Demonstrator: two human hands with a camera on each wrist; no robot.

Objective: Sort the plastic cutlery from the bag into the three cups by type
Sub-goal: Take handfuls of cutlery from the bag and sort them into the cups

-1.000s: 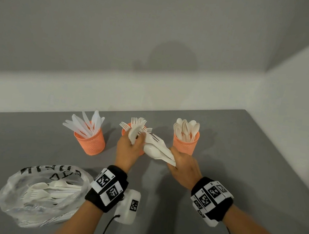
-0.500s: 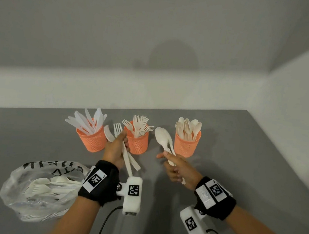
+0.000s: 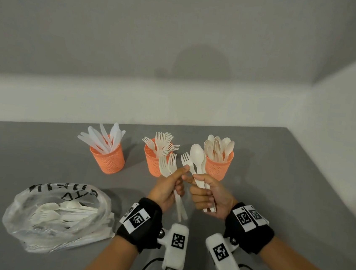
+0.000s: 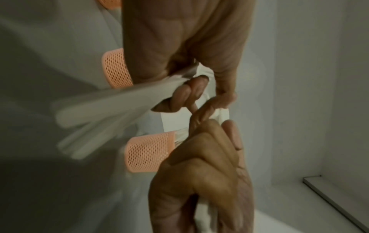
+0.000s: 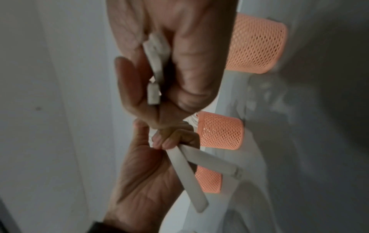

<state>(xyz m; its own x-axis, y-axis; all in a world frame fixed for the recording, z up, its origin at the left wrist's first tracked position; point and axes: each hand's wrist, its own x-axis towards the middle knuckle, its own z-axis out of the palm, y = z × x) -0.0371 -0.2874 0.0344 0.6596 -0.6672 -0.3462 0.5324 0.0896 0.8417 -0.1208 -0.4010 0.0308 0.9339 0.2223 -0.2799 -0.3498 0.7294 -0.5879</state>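
Note:
Three orange mesh cups stand in a row: the knife cup (image 3: 107, 159), the fork cup (image 3: 150, 165) and the spoon cup (image 3: 218, 168). In front of the fork cup, my left hand (image 3: 181, 174) grips two white forks (image 3: 167, 164) by their handles (image 5: 187, 170), heads up. My right hand (image 3: 198, 185) grips white spoons (image 3: 197, 154) and one fork (image 3: 185, 158), their handles (image 5: 155, 63) in its fist. The two hands touch at thumb and forefinger, close to that fork's neck. The clear plastic bag (image 3: 54, 216) lies at the front left with several white pieces inside.
The grey table (image 3: 287, 190) ends at a white wall behind and another on the right. Both wrist cameras hang below my wrists with cables running toward me. Bare table lies right of the spoon cup and left of the knife cup.
The hands were apart half a second ago; now they meet in front of the fork cup. My left hand moved right from beside the knife cup. A fork now shows beside the right hand's spoons.

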